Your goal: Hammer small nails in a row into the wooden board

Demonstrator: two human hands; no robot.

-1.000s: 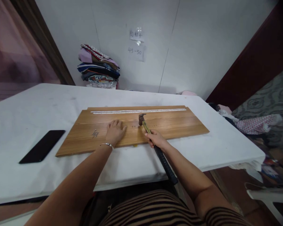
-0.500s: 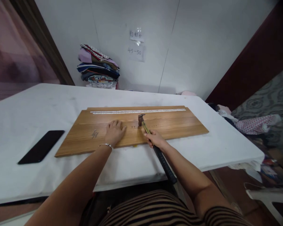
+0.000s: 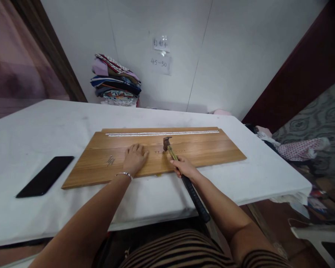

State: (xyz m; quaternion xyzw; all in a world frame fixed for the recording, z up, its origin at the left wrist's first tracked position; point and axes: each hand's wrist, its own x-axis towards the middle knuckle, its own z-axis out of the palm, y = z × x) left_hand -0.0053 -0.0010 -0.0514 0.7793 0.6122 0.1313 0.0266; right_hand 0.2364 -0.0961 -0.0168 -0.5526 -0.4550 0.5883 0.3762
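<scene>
A brown wood-grain board lies flat in front of me. My left hand rests palm down on it, fingers stretched out, holding nothing. My right hand is closed round the yellowish shaft of a claw hammer, whose black grip hangs past the board's near edge. The rusty hammer head is at the board's middle, over a row of small dark marks; whether it touches the surface I cannot tell. To the left of my left hand lies a small pile of nails.
Two white strips run along the board's far side. A black phone lies at the left on the white-covered table. Folded clothes are stacked against the wall at the back. A white chair stands at the lower right.
The view has shifted slightly. Both hands keep nearly the same places on the board and hammer, and the hammer head stays over the board's middle.
</scene>
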